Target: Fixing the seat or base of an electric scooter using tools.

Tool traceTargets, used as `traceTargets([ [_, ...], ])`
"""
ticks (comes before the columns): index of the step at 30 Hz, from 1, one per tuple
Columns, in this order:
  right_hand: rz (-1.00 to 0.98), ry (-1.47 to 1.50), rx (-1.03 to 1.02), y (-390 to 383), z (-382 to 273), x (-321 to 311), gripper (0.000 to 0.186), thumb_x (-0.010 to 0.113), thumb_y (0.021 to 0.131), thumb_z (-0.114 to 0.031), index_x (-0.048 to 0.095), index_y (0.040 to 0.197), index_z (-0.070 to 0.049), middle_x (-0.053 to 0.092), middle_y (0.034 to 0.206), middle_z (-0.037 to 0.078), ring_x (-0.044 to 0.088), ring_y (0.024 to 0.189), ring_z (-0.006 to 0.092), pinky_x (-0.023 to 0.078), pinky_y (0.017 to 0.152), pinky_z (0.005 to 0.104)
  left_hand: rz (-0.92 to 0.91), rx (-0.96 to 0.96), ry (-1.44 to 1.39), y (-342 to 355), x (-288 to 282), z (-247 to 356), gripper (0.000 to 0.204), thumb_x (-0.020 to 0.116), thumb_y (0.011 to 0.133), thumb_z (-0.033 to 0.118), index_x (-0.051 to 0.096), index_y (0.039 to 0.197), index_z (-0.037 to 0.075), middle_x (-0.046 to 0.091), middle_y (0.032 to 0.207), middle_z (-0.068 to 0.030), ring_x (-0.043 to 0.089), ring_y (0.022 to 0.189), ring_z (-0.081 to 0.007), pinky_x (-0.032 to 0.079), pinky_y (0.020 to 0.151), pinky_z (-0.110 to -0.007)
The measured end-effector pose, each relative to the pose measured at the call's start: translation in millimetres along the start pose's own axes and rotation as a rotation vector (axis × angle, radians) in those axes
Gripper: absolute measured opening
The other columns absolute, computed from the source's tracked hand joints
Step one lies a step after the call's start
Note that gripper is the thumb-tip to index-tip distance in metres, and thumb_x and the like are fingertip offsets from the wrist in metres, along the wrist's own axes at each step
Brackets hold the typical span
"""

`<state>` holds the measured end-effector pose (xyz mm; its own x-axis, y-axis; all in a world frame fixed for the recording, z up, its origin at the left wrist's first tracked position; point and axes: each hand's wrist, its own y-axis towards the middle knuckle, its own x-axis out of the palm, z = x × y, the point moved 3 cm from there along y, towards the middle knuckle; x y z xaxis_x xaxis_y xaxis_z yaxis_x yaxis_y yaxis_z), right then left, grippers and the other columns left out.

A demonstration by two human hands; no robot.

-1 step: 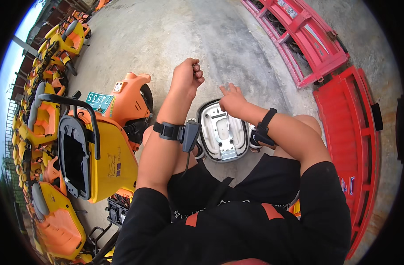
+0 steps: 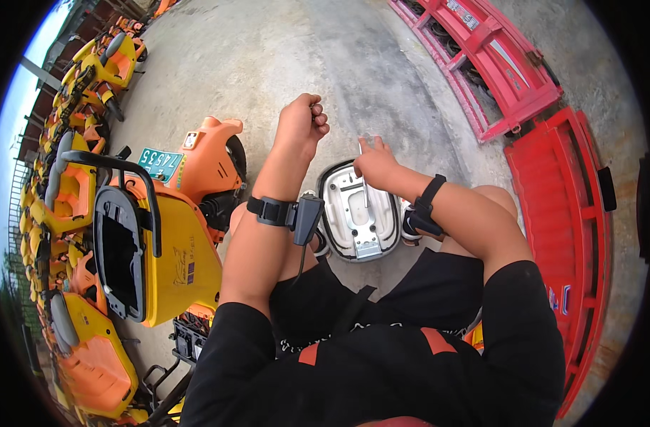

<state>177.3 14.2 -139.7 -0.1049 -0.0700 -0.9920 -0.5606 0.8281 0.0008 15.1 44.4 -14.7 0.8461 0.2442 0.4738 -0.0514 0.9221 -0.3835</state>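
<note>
A scooter seat (image 2: pixel 330 213) lies upside down on the ground between my feet, its white underside up and a dark rim round it. A silver metal bracket (image 2: pixel 355 196) is fixed along its middle. My right hand (image 2: pixel 375 162) is over the seat's far right edge, fingers curled about a thin silver rod (image 2: pixel 365 193) that points down over the bracket. Its kind is hard to tell. My left hand (image 2: pixel 304 122) hangs closed beyond the seat's far left side; something dark shows between its fingers, too small to name.
A yellow and orange scooter (image 2: pixel 186 263) with an opened seat compartment stands close on my left. Rows of similar scooters (image 2: pixel 90 356) fill the far left. Red metal truck-bed panels (image 2: pixel 563 235) line the right side. Concrete floor (image 2: pixel 268 57) stretches ahead.
The thin silver rod now shows upright in my right hand, where it was not visible before. The right fingers have shifted slightly. My left hand and the seat keep their places.
</note>
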Motion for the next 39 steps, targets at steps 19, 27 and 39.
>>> traceTargets([
  [19,-0.377,0.014,-0.395,9.9,-3.3,-13.9,0.031,0.065,0.080,-0.006,0.077,0.104,-0.021,0.054,0.142,0.008,0.040,0.138,0.0309,0.033,0.109,0.0531,-0.012,-0.009,0.010,-3.5,2.3,-0.4,0.009,0.052,0.092,0.011,0.050,0.097,0.003,0.041,0.067,0.0007,0.040,0.060,-0.0124,0.034,0.055,-0.029],
  [27,-0.410,0.215,0.045,10.5,8.1,2.3,0.032,0.056,0.087,-0.012,0.070,0.116,-0.012,0.054,0.137,0.025,0.049,0.130,0.0394,0.041,0.103,0.0515,-0.004,-0.009,0.011,-5.5,2.0,-0.3,0.010,0.053,0.092,0.011,0.051,0.097,0.003,0.041,0.067,0.0008,0.041,0.060,-0.0124,0.035,0.055,-0.029],
  [39,-0.332,0.376,-0.009,8.4,-3.6,-8.4,0.055,0.061,0.090,-0.026,0.045,0.140,-0.008,0.068,0.099,0.026,0.065,0.094,0.0416,0.050,0.083,0.0491,0.017,-0.018,0.012,-5.2,1.0,-1.5,0.010,0.053,0.091,0.012,0.052,0.097,0.004,0.041,0.066,0.0009,0.039,0.058,-0.0124,0.034,0.053,-0.029],
])
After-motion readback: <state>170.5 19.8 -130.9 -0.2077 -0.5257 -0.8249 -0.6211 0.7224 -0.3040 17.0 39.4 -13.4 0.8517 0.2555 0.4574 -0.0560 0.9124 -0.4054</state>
